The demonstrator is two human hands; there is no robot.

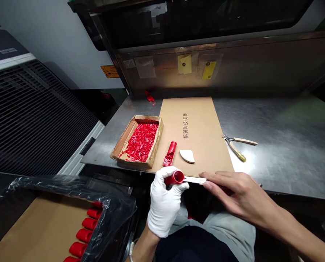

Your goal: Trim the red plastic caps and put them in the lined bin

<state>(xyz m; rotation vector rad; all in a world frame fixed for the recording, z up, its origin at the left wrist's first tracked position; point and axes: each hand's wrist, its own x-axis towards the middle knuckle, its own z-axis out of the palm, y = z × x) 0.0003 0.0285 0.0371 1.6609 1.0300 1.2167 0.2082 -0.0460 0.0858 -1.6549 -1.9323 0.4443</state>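
Observation:
In a white glove, my left hand (166, 203) grips a red hollow plastic part (178, 177), its round open end facing up toward me. My bare right hand (233, 189) is closed on a utility knife, whose pale blade end (194, 179) reaches the rim of the red part. Most of the knife's handle is hidden by the fingers. Just beyond my hands, another red plastic part (170, 153) lies on the cardboard sheet (198, 120). Beside it rests a white fan-shaped piece (187, 156).
A shallow cardboard box (156, 147) holds many red scraps. Cutting pliers (235, 143) lie on the metal table (274, 145) at right. Red bits (149, 96) sit near the back. Lower left, a plastic-lined bin (116, 203) contains a row of red parts (83, 235).

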